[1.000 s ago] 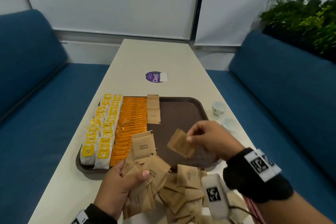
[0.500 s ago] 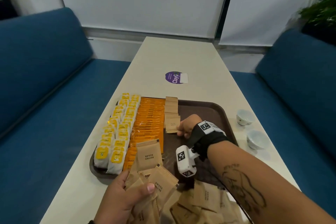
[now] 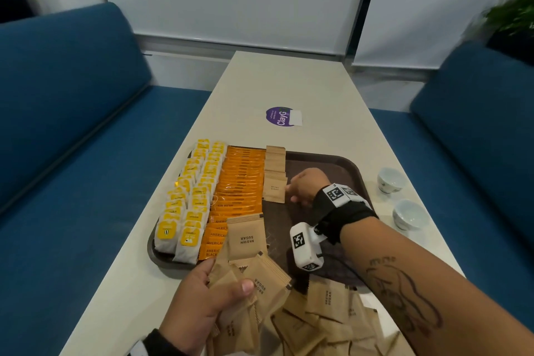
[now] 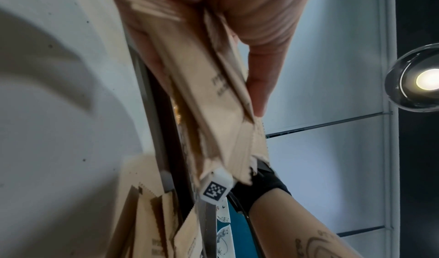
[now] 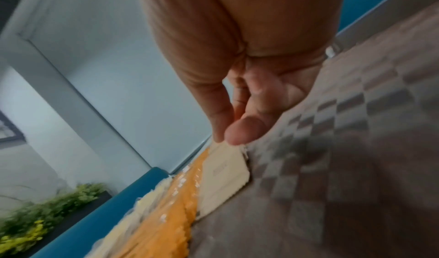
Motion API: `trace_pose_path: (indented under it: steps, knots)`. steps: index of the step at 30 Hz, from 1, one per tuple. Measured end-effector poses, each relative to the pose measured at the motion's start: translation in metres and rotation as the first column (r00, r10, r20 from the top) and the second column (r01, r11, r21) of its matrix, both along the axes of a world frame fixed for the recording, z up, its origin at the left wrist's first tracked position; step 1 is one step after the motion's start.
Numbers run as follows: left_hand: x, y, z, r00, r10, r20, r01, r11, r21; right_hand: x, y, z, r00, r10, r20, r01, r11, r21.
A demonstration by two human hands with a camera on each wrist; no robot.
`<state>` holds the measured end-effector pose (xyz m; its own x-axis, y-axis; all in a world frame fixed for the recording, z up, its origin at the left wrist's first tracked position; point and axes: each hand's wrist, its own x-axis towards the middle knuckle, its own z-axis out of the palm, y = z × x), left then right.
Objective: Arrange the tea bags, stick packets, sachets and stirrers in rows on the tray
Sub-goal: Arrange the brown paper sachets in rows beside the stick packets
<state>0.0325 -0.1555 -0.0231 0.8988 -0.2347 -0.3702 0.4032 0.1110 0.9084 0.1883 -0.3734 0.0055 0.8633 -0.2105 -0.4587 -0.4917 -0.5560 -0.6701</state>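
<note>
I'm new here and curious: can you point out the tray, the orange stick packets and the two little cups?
tray (image 3: 351, 166): head view, far right rim.
orange stick packets (image 3: 241, 182): head view, middle of row.
two little cups (image 3: 388, 179): head view, farther cup's rim.

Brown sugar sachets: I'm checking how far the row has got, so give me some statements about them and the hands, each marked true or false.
1. The left hand grips a bunch of brown sugar sachets. True.
2. The right hand rests on the two white cups. False: its fingertips are at the nearest sachet of the row on the tray.
3. The sachet row lies right of the orange stick packets. True.
4. The tea bags lie off the tray. False: they fill its left side.
</note>
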Motion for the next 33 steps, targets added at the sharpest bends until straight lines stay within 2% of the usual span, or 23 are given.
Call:
trace_pose_path:
  steps: [2, 4, 6, 8, 11, 14, 17, 22, 25, 29, 33]
  knots:
    - [-0.002, 0.0, 0.002, 1.0, 0.0, 0.015, 0.001, 0.999, -0.033, -0.02, 0.002, 0.014, 0.995, 0.027, 0.098, -0.032, 0.998, 0.058]
    - [-0.003, 0.0, 0.004, 1.0, -0.023, 0.013, 0.023, 0.999, -0.031, -0.046, 0.006, 0.029, 0.977, 0.132, 0.167, -0.16, 0.974, 0.162]
    - [-0.004, 0.0, 0.003, 0.999, -0.052, 0.007, 0.053, 0.998, -0.02, -0.074, 0.009, 0.043, 0.956, 0.232, 0.177, -0.275, 0.921, 0.277]
    - [-0.006, 0.0, 0.004, 0.997, -0.076, 0.016, 0.077, 0.997, -0.022, -0.1, 0.013, 0.051, 0.934, 0.309, 0.177, -0.351, 0.885, 0.306]
    - [-0.012, -0.003, 0.004, 0.993, -0.113, 0.024, 0.113, 0.994, -0.007, -0.128, 0.022, 0.051, 0.911, 0.341, 0.234, -0.392, 0.89, 0.231]
    - [-0.018, -0.005, 0.007, 0.984, -0.177, 0.021, 0.177, 0.984, 0.013, -0.14, 0.031, 0.048, 0.86, 0.401, 0.315, -0.432, 0.901, 0.033]
    - [-0.022, -0.005, 0.007, 0.977, -0.214, 0.008, 0.214, 0.976, 0.033, -0.145, 0.035, 0.053, 0.823, 0.517, 0.237, -0.507, 0.855, -0.107]
    - [-0.022, -0.004, 0.002, 0.967, -0.254, 0.001, 0.254, 0.966, 0.042, -0.145, 0.026, 0.066, 0.792, 0.586, 0.172, -0.563, 0.809, -0.166]
    - [-0.021, -0.001, 0.005, 0.969, -0.247, 0.003, 0.247, 0.969, 0.028, -0.137, 0.017, 0.073, 0.812, 0.564, 0.15, -0.525, 0.818, -0.235]
    - [-0.015, 0.006, 0.003, 0.968, -0.252, -0.007, 0.252, 0.967, 0.027, -0.115, 0.006, 0.074, 0.868, 0.445, 0.221, -0.389, 0.885, -0.255]
    - [-0.011, 0.009, 0.001, 0.973, -0.231, -0.026, 0.232, 0.972, 0.025, -0.086, -0.006, 0.06, 0.896, 0.431, 0.109, -0.372, 0.861, -0.347]
